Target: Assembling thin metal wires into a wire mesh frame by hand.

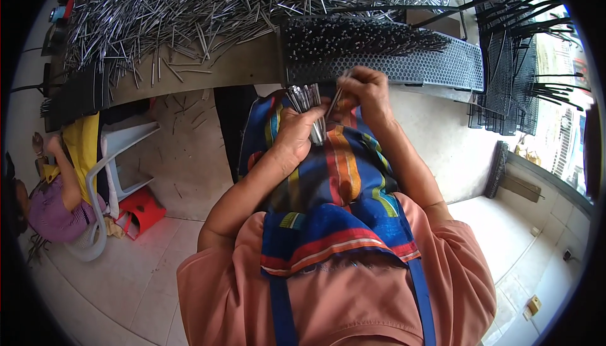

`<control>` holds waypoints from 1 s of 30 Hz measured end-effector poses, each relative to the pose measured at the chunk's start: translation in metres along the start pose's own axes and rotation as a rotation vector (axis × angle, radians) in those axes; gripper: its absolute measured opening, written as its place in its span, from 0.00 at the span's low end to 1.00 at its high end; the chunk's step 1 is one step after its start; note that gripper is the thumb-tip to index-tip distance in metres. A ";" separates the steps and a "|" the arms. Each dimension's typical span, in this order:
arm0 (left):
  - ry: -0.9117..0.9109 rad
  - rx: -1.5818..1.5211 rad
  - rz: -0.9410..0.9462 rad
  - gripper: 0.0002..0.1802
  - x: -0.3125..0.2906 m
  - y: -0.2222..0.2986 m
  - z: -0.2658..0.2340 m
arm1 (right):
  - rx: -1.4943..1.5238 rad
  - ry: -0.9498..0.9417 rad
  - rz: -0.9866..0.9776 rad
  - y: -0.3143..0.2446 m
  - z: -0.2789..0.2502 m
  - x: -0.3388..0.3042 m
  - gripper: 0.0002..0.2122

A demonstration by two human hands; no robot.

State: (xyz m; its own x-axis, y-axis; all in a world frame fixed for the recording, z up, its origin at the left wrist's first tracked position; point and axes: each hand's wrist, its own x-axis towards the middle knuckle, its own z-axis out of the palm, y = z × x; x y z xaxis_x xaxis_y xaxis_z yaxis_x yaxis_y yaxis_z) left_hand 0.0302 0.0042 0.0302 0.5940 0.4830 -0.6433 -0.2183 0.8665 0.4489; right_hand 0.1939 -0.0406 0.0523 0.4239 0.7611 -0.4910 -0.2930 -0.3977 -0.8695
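My left hand (297, 133) is wrapped around a bundle of slim, shiny metal rods (305, 96), held roughly upright over my lap. Just right of it, my right hand (371, 91) pinches a single thin metal rod (335, 102), slanting down toward the bundle. My right fingertips are slightly blurred. Beyond both hands stands a perforated metal rack (385, 62), with many dark-tipped rods (360, 38) crowded in its far part. A striped, colourful apron (344, 175) covers my lap below the hands.
A large heap of loose metal rods (183, 11) covers the table (142, 75) ahead. Black mesh racks with long dark rods (505, 56) stand at the right. To the left, another person in purple (60, 210) sits by a white plastic chair (98, 220) and a red container (142, 212).
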 end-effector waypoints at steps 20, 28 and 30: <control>-0.009 0.089 -0.044 0.15 0.002 -0.003 -0.002 | -0.493 0.226 -0.900 -0.006 0.000 0.037 0.05; -0.008 0.039 -0.065 0.15 0.002 0.000 -0.002 | -0.522 0.264 -0.861 -0.001 0.003 0.033 0.06; -0.010 0.068 -0.072 0.15 0.003 -0.001 -0.001 | -0.494 0.284 -0.851 0.001 0.002 0.034 0.06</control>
State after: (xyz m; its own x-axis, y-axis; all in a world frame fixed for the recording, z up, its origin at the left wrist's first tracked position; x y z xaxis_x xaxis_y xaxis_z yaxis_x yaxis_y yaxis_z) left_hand 0.0316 0.0048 0.0275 0.6144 0.4179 -0.6693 -0.1218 0.8883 0.4428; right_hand 0.2065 -0.0143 0.0347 0.5325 0.7659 0.3603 0.5583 0.0022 -0.8296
